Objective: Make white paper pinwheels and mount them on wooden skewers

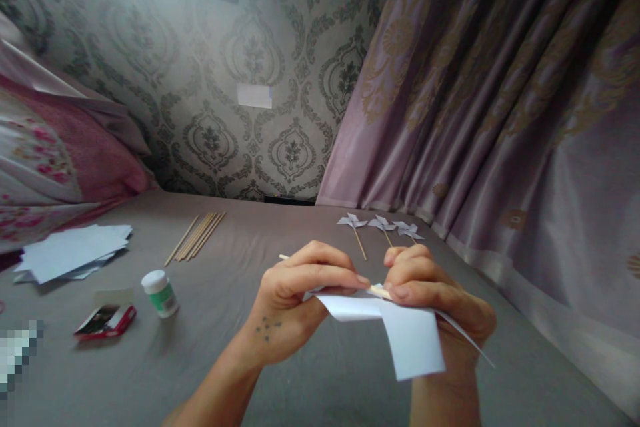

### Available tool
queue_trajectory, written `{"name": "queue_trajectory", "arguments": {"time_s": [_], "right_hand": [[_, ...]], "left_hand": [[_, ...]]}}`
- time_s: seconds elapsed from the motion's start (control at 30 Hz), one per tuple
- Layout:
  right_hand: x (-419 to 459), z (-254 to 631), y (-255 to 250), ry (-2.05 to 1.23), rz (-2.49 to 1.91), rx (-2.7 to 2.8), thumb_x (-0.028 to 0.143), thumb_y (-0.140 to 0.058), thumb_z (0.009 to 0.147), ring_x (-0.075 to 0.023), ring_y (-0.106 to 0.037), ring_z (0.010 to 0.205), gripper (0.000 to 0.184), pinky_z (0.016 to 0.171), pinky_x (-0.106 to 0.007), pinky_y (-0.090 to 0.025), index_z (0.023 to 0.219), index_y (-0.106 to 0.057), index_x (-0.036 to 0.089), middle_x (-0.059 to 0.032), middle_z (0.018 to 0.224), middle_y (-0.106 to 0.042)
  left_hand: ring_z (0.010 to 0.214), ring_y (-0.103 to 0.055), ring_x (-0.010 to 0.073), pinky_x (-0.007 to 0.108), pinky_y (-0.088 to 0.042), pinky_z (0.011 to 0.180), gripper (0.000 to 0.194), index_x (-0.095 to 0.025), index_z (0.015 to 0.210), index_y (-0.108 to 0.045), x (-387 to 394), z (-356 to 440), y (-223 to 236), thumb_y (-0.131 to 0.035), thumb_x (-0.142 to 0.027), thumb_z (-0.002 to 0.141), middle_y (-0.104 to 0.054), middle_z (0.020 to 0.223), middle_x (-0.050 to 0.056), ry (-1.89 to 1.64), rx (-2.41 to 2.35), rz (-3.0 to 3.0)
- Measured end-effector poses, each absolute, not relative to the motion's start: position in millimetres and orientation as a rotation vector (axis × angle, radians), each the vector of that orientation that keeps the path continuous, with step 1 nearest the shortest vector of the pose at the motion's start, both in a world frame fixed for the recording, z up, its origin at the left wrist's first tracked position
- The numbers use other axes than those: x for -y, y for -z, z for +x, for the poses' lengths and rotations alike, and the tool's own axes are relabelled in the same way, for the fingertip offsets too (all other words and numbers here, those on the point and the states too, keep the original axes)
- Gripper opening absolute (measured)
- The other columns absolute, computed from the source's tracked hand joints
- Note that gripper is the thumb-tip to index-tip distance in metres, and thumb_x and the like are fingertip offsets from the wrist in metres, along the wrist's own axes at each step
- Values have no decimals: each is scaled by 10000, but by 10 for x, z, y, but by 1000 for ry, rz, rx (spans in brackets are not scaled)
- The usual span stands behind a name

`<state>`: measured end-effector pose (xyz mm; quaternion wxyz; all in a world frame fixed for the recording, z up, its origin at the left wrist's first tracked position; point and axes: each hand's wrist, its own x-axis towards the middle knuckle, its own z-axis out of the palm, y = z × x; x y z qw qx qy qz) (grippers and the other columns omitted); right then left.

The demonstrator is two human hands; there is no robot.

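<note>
My left hand [305, 300] is closed on a white paper pinwheel [415, 340] and a thin wooden stick [381, 291], whose far end pokes out behind the knuckles. From the other side my right hand [435, 293] pinches the same pinwheel and the stick's near end. The paper blades hang below my fingers, and one thin edge juts out past my right wrist. Exactly how the stick meets the paper is hidden by my fingers. Beyond my hands, three finished-looking paper pinwheels [383, 223] on sticks lie on the grey sheet [225, 360].
Several wooden sticks [200, 237] lie further back on the left. Left of them is a pile of white paper [75, 252]. A white-capped bottle [160, 293] with a green label stands near an open red box [106, 321]. A curtain [480, 113] hangs along the right.
</note>
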<state>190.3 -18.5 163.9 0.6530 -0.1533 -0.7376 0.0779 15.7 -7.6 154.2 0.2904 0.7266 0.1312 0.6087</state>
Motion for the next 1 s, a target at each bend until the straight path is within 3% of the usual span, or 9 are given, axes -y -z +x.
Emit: {"name": "queue_trajectory", "arguments": {"time_s": [0.27, 0.37, 0.5, 0.67, 0.83, 1.0], "right_hand": [[199, 1920, -1632, -188, -355, 1691, 296, -690, 823, -182, -580, 674, 220, 712, -384, -485, 1043, -693, 306, -9, 738, -662], [201, 1935, -1610, -309, -487, 1640, 386, -762, 742, -215, -614, 839, 416, 754, -374, -503, 1135, -660, 298, -48, 919, -677], [44, 1974, -1522, -495, -688, 1408, 501, -671, 796, -192, -626, 871, 531, 780, -344, -513, 1261, -574, 264, -83, 1089, -654], [-358, 1909, -1181, -712, -1163, 1343, 477, -681, 759, -169, -609, 627, 373, 578, -296, -493, 933, -692, 146, -98, 837, -711], [-509, 1480, -804, -1188, -1167, 1796, 287, -602, 783, -138, -585, 601, 174, 562, -243, -453, 741, -669, 133, -39, 711, -679], [-446, 1141, -589, -1468, -1264, 1941, 173, -519, 827, -82, -510, 496, 172, 463, -185, -360, 679, -596, 132, 1, 583, -584]], "left_hand": [[774, -624, 146, 243, -507, 695, 153, -223, 917, -765, 65, 150, -1555, -666, -173, 812, -686, 852, 58, -1628, -335, 1866], [787, -623, 153, 250, -495, 703, 109, -193, 866, -766, -2, 205, -1508, -704, -218, 780, -696, 871, 64, -1589, -465, 1619], [758, -623, 139, 245, -481, 726, 217, -150, 885, -741, -234, 309, -1324, -770, -184, 672, -718, 829, 47, -1520, -611, 1023], [628, -601, 78, 161, -454, 616, 215, -97, 727, -681, -527, 305, -1135, -705, 29, 555, -687, 710, 33, -1555, -605, 421], [564, -582, 72, 148, -464, 575, 270, -106, 760, -643, -619, 201, -1124, -563, 117, 630, -632, 631, 14, -1654, -603, 217], [569, -590, 71, 143, -476, 568, 280, -117, 705, -577, -675, 45, -1138, -506, 153, 700, -619, 648, 18, -1751, -645, 123]]}}
